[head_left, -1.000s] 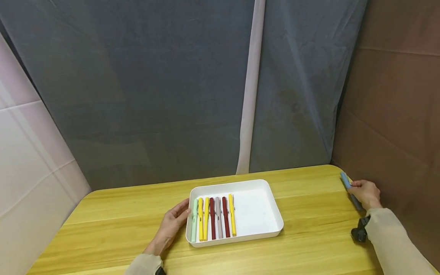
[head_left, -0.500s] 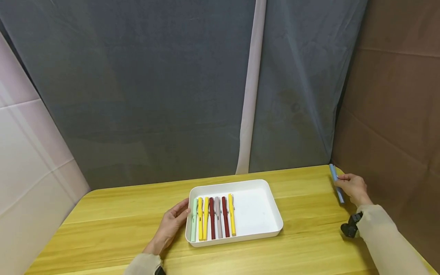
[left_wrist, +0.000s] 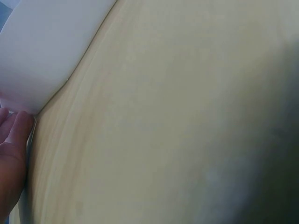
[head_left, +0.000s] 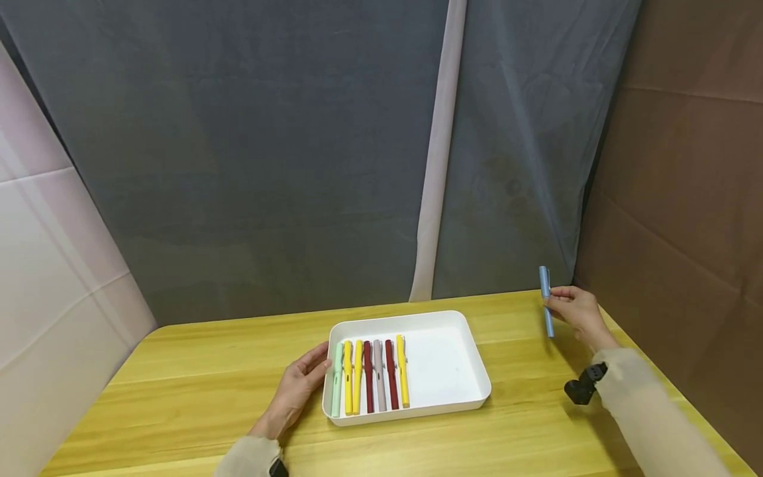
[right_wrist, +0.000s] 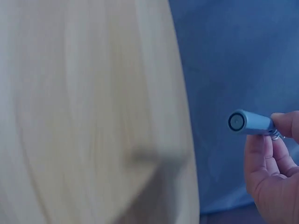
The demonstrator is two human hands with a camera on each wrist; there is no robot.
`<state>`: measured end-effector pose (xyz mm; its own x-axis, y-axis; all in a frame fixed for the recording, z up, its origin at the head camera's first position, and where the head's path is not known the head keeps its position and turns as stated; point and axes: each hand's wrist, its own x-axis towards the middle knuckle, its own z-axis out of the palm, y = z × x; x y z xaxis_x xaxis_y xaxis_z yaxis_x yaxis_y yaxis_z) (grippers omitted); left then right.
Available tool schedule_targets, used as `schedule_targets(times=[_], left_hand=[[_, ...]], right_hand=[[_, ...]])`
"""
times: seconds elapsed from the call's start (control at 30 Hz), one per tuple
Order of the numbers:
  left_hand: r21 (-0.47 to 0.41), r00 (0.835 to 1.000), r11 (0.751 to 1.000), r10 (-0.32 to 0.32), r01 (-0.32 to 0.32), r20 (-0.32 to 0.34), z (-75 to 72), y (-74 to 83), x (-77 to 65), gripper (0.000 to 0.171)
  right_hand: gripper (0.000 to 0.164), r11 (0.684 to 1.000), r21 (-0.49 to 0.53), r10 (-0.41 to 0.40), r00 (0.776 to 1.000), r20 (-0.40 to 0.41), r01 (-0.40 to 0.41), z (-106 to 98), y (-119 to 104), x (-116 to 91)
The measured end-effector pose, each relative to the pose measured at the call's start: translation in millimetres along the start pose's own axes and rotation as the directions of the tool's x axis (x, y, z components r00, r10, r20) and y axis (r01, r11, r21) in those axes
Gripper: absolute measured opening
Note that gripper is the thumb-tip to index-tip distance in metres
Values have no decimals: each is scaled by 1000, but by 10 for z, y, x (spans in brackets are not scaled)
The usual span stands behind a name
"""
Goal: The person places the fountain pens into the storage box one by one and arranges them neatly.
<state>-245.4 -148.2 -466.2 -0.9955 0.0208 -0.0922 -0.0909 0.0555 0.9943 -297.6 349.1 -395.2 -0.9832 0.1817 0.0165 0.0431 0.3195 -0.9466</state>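
My right hand [head_left: 579,314] pinches a light blue pen [head_left: 545,283] between thumb and fingers, near the table's back right. The pen is raised and nearly upright; in the right wrist view its round end [right_wrist: 237,122] faces the camera. My left hand [head_left: 295,387] rests against the left wall of a white tray [head_left: 444,368], fingers extended along the outside. In the left wrist view those fingertips [left_wrist: 23,122] meet the tray's outer wall [left_wrist: 51,46]. Inside the tray, a mint green pen [head_left: 337,381], yellow pens [head_left: 403,374], dark red pens [head_left: 391,377] and a grey pen [head_left: 379,377] lie side by side.
The wooden table [head_left: 179,397] has a rounded back left corner. Behind it hangs a dark grey curtain [head_left: 268,165] with a pale vertical strip [head_left: 438,152]. A brown cloth wall [head_left: 685,199] stands at the right, a whitish one [head_left: 59,265] at the left.
My right hand has lifted the blue pen from the table's right edge and carried it leftward, turning it more upright. The left hand and the tray have stayed in place.
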Motion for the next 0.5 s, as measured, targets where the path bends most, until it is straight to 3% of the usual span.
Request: schedule_targets(times=[0.3, 0.5], left_hand=[[-12, 1000, 1000, -1, 1, 5, 18, -6, -8, 52], [-6, 1000, 1000, 0, 0, 10, 21, -4, 6, 53]], right_hand=[[29, 975, 219, 15, 997, 76, -32, 349, -248, -80], [29, 956, 284, 48, 994, 96, -74, 574, -390, -160]])
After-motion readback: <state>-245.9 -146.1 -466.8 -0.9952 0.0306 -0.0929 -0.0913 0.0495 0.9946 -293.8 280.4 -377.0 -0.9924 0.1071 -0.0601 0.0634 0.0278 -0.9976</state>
